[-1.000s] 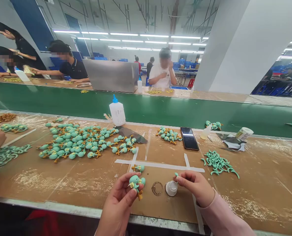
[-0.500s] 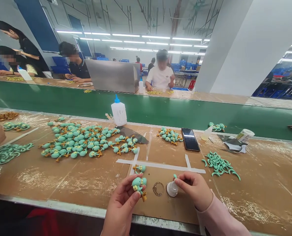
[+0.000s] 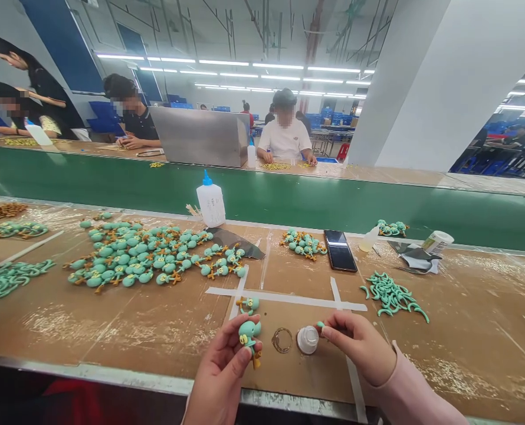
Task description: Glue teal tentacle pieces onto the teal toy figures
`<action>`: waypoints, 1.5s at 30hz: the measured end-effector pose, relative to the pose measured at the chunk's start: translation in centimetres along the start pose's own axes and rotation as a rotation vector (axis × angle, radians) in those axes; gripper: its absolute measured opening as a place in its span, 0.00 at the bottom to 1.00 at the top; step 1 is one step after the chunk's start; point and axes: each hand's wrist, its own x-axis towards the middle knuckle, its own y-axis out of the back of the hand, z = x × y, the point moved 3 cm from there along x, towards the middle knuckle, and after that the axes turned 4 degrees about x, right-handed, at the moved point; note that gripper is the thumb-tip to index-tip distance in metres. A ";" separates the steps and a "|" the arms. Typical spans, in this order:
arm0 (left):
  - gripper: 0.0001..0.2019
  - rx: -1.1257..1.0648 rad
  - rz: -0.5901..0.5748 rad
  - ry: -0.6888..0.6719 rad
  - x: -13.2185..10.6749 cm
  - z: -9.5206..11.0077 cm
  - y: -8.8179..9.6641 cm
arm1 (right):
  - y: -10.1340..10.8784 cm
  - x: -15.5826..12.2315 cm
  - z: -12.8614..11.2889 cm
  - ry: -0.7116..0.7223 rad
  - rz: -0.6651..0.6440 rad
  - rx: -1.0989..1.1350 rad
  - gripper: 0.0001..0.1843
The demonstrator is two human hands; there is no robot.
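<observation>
Right hand [image 3: 360, 343] pinches 1 small green piece [image 3: 320, 324], left hand [image 3: 222, 367] grips green figure [image 3: 246, 332]; slack pinch could drop the piece.

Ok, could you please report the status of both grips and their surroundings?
Left grip closed on at least one teal figure. Right grip pinching small teal piece, apart from the figure. White container and brown ring between them.
</observation>
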 end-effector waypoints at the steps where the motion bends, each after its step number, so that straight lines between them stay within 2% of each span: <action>1: 0.17 -0.001 -0.003 0.006 0.0 -0.1 0.0 | 0.0 -0.1 0.0 -0.004 -0.021 -0.002 0.21; 7: 0.16 0.011 -0.022 0.015 -0.2 0.0 -0.5 | -0.5 -0.1 -0.6 -0.017 -0.098 0.001 0.19; 14: 0.17 -0.005 -0.008 0.023 -0.4 0.4 -0.8 | -0.5 -0.1 -0.8 -0.022 -0.099 -0.043 0.18; 21: 0.16 -0.091 -0.039 0.051 -0.3 -0.4 -0.9 | -0.4 -0.2 -0.8 -0.024 -0.088 -0.062 0.17; 29: 0.16 -0.144 -0.039 0.087 -0.7 -0.4 -2.1 | -0.1 -0.5 -0.8 0.008 -0.052 -0.066 0.18; 34: 0.17 -0.103 -0.065 0.074 -1.2 0.1 -3.3 | 0.8 -1.3 -1.4 0.092 0.066 -0.055 0.19; 38: 0.18 -0.048 -0.082 0.036 -1.6 0.5 -4.7 | -0.2 -2.8 -3.3 0.173 0.143 0.147 0.17; 42: 0.18 -0.001 -0.065 0.007 -1.8 0.5 -5.6 | -2.7 -3.6 -5.3 0.179 0.120 0.458 0.14; 45: 0.19 0.036 -0.030 -0.034 -2.1 0.5 -6.0 | -4.0 -3.6 -5.9 0.223 0.109 0.573 0.13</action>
